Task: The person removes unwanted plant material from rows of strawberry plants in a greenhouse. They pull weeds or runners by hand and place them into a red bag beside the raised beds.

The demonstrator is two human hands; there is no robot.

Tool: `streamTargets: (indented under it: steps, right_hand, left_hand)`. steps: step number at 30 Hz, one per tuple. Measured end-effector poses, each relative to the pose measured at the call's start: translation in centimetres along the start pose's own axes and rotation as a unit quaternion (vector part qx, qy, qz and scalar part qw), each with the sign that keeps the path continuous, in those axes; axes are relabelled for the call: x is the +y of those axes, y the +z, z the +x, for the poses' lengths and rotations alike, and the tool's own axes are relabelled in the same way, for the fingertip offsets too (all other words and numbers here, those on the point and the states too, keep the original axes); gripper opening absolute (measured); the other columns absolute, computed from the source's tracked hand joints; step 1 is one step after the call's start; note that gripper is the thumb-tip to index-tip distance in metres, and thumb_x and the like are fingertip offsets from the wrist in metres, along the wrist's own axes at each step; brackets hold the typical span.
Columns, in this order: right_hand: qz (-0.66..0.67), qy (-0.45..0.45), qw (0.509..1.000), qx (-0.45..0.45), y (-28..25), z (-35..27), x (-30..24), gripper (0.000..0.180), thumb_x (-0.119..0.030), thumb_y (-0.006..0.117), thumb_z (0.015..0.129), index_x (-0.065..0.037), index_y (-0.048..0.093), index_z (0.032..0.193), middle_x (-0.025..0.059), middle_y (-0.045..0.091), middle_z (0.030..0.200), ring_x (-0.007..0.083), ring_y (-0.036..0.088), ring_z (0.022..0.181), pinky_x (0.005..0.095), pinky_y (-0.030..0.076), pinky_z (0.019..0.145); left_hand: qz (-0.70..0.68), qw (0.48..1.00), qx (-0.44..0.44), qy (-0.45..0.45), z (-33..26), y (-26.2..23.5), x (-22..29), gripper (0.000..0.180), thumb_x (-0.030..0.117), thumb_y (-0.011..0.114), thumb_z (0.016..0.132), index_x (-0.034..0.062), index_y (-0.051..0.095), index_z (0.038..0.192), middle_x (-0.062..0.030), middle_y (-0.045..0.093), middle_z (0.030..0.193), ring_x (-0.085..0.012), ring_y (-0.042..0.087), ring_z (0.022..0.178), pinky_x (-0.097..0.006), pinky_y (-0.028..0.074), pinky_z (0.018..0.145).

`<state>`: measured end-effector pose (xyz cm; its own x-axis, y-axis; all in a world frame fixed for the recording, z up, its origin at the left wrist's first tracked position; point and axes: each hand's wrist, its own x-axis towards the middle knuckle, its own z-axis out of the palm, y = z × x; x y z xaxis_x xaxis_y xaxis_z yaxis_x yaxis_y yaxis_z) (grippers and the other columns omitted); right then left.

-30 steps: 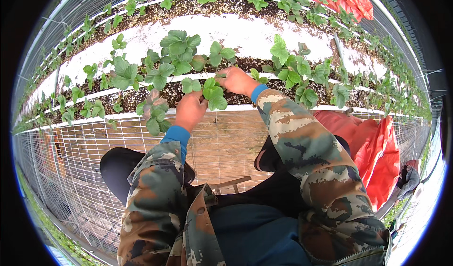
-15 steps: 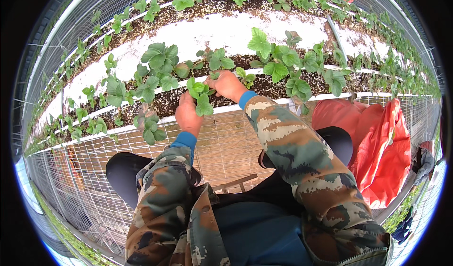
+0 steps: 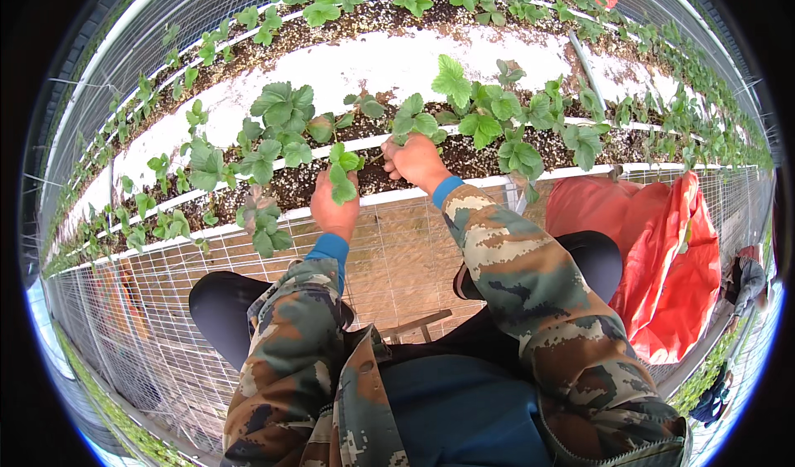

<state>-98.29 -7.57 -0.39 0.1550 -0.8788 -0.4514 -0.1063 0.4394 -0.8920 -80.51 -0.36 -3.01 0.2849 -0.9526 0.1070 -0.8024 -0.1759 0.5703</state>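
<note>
The left hand (image 3: 334, 209) is held at the front of the planted strip, its fingers bent and partly hidden by a small bright-green sprig of rounded, toothed leaves (image 3: 343, 164); whether its stem is gripped cannot be told. The right hand (image 3: 416, 164) is loosely curled, thumb and forefinger close together, directly below a broad-leafed green cluster (image 3: 415, 119); whether anything is pinched there cannot be told either. Half a second ago the two hands were nearly joined beside the sprig; now a gap has been opened between them, the right hand having been moved to the right. The cluster has been shifted rightward as well, while the left hand has hardly been moved.

Between the hands, dark crumbly soil flecked with pale grains (image 3: 373, 174) is exposed. It is bounded by a smooth white rail (image 3: 369, 143) behind and a white front edge (image 3: 396, 195). The strip is flanked by a dense clump of dull-green ribbed leaves (image 3: 281, 109) on the left and a taller, lighter-green plant (image 3: 484, 107) on the right. Beyond, a glaring white band (image 3: 373, 60) is curved by the lens. Below, thin wire mesh (image 3: 166, 301) is seen in square cells, and at the right creased, glossy red sheeting (image 3: 667, 281) is bunched.
</note>
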Motion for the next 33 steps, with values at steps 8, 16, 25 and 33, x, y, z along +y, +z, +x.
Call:
streamTargets:
  steps: [8, 16, 25, 33]
  right_hand:
    - [-0.219, -0.020, 0.973, -0.063, 1.2, 3.8, -3.6, 0.040, -0.034, 0.069, 0.096, 0.005, 0.073, 0.090, 0.0229, 0.073, 0.085, 0.0267, 0.069, 0.063, 0.0433, 0.057, 0.061]
    - [-0.209, -0.024, 0.974, -0.080, 0.8, 5.1, -4.6, 0.037, -0.033, 0.067, 0.099, 0.003, 0.074, 0.091, 0.0076, 0.063, 0.066, 0.0181, 0.049, 0.046, 0.0371, 0.040, 0.045]
    - [-0.317, -0.086, 0.944, -0.036, 5.2, 8.6, -2.4, 0.053, -0.039, 0.078, 0.082, 0.010, 0.073, 0.101, 0.0308, 0.072, 0.106, 0.0431, 0.070, 0.097, 0.0451, 0.055, 0.090]
    - [-0.008, 0.031, 0.990, -0.135, 3.9, 10.7, -2.8, 0.027, -0.028, 0.073, 0.093, -0.002, 0.065, 0.091, 0.0036, 0.052, 0.066, 0.0151, 0.042, 0.049, 0.0355, 0.032, 0.044]
  left_hand:
    - [-0.071, 0.987, 0.040, 0.139, 0.0, 0.1, -1.6, 0.022, 0.018, 0.075, 0.090, 0.0025, 0.068, 0.103, -0.0146, 0.068, 0.093, -0.0355, 0.068, 0.076, -0.045, 0.055, 0.071]
    - [-0.249, 0.965, -0.004, -0.081, 2.0, 1.4, -5.8, 0.016, 0.009, 0.071, 0.096, -0.0004, 0.069, 0.108, -0.0030, 0.068, 0.085, -0.0101, 0.058, 0.066, -0.027, 0.048, 0.060]
    - [-0.333, 0.937, 0.065, -0.077, 5.5, 0.0, -7.8, 0.019, 0.006, 0.076, 0.090, -0.0009, 0.070, 0.106, -0.0050, 0.070, 0.087, -0.0138, 0.060, 0.079, -0.032, 0.051, 0.074]
    - [-0.189, 0.978, -0.082, -0.030, 7.9, -1.9, -6.0, 0.026, 0.014, 0.076, 0.096, -0.0051, 0.066, 0.110, -0.0044, 0.069, 0.093, -0.0099, 0.061, 0.079, -0.028, 0.050, 0.068]
